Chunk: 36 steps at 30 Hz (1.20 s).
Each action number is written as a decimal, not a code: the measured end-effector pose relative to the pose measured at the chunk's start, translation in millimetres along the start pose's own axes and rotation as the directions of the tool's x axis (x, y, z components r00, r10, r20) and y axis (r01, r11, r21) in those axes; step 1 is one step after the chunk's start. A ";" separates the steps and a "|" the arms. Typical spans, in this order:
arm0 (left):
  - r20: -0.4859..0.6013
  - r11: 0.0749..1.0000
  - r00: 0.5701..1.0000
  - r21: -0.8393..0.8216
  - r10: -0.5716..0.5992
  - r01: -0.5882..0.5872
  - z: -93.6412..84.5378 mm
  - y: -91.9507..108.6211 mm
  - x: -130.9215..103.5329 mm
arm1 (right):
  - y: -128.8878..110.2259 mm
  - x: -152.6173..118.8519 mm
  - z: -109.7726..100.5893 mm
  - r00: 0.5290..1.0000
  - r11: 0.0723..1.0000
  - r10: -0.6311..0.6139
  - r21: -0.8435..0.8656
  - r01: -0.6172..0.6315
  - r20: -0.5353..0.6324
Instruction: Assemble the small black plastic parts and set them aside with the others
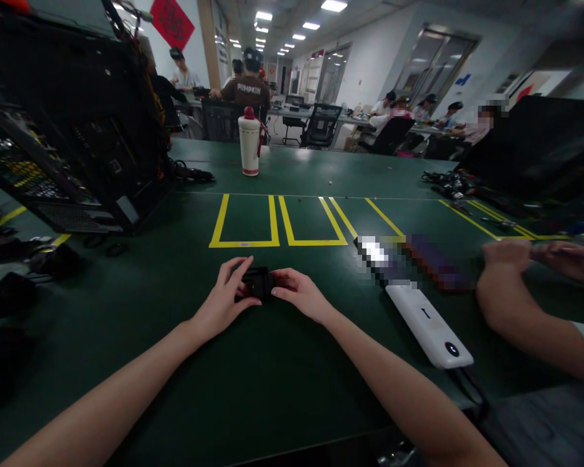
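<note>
1. Across the lower half of the frame, two bare forearms reach over the dark green table (272,389).
2. At the centre, just below the middle, the left hand (222,293) curves thumb and fingers around the left side of a small, black, boxy object (259,284). The right hand (304,294) has a narrow pinch on its right end. The object is dark against dark, so I cannot tell its exact kind or whether it rests on the table.
3. The step in hand seems to be two-handed fingertip handling of this object; the next move, I judge, calls for a steady left hold and small right-finger adjustments.
4. Right of centre lies a long, white, rounded plastic device (425,324); at the right edge is another person's arm (525,311).
5. Beyond the hands, yellow tape outlines (246,244) mark the table.
6. At upper left stands a large, black, open-sided computer case (111,149); at upper centre, a white tumbler with a red top (250,152).
</note>
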<state>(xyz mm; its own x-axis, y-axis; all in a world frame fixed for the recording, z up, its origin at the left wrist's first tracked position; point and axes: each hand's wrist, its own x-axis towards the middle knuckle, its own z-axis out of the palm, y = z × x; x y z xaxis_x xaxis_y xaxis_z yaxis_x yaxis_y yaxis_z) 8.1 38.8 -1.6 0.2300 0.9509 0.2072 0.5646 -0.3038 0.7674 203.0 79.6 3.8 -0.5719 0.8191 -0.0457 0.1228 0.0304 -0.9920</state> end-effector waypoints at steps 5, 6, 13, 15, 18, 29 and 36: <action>0.199 0.999 0.979 -0.027 0.037 -0.032 -10.8 1.1 4.8 | -3.2 -3.3 -1.0 1.000 0.998 -0.006 -0.058 0.008 0.021; 0.211 1.000 0.977 -0.015 0.027 -0.024 -12.4 1.4 5.2 | -3.8 -3.8 -0.9 1.000 0.998 -0.008 -0.058 0.010 0.029; 0.224 0.998 0.974 -0.061 0.003 0.011 -15.1 -6.3 5.9 | -5.5 -5.6 -1.3 0.997 0.998 0.002 -0.064 0.002 0.072; 0.226 0.996 0.974 -0.083 0.003 0.016 -14.6 -9.9 6.1 | -3.8 -5.2 -1.7 0.997 0.996 0.012 -0.093 -0.005 0.080; 0.241 0.994 0.971 -0.104 0.014 0.012 -14.6 -13.2 6.4 | -1.2 -4.6 -1.5 0.993 0.995 0.049 -0.089 -0.039 0.105; 0.252 0.991 0.967 -0.137 0.036 -0.001 -17.4 -12.8 8.4 | -3.4 -6.4 -0.3 0.997 0.993 -0.009 -0.114 0.017 0.072; 0.266 0.990 0.963 -0.138 0.034 0.003 -18.7 -11.4 8.4 | -4.8 -6.9 -1.6 0.991 0.990 -0.049 -0.123 0.064 0.125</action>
<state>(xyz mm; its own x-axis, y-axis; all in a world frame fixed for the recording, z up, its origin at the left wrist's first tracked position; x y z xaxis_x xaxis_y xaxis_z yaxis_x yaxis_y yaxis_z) -11.2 51.4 2.7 0.4514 0.8900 0.0647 0.4508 -0.2899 0.8442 207.7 74.6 9.1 -0.6741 0.7386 -0.0114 0.1841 0.1531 -0.9709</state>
